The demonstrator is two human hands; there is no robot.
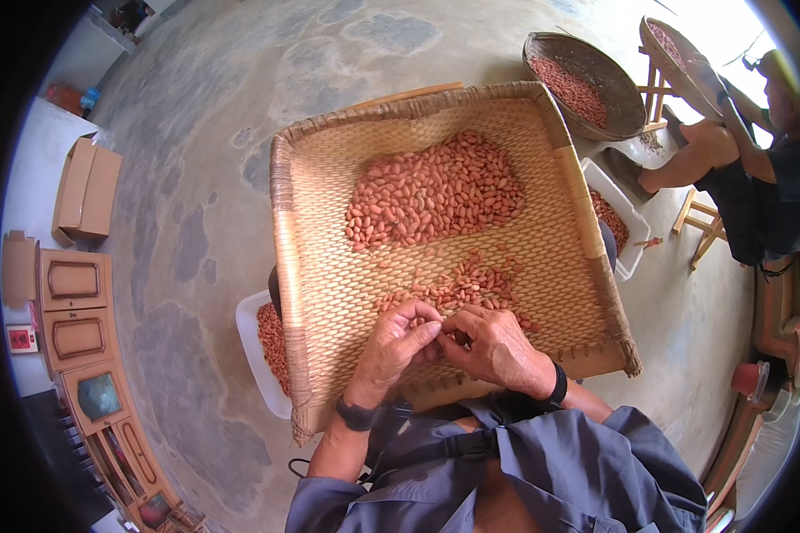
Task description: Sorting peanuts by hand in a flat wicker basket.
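A woven winnowing basket (320, 266) with a bound rim lies before me, close against my body. In its far half is a broad heap of shelled peanuts (440, 190) with reddish skins. A smaller, looser scatter of peanuts (473, 280) lies nearer, just beyond my fingers. Over the basket's near part, my left hand (397, 343) and my right hand (500, 346) meet at the fingertips, thumbs and forefingers drawn together. Whatever may be between the fingertips is too small and hidden to make out. Both wrists wear dark bands.
White plastic tubs of peanuts stand on the floor left (253, 346) and right (630, 220). Beyond the far right corner is a round basket (613, 86) of peanuts. A seated person (767, 160) handles another round basket (667, 53). Cardboard box (90, 190) and wooden cabinet (73, 280) stand left.
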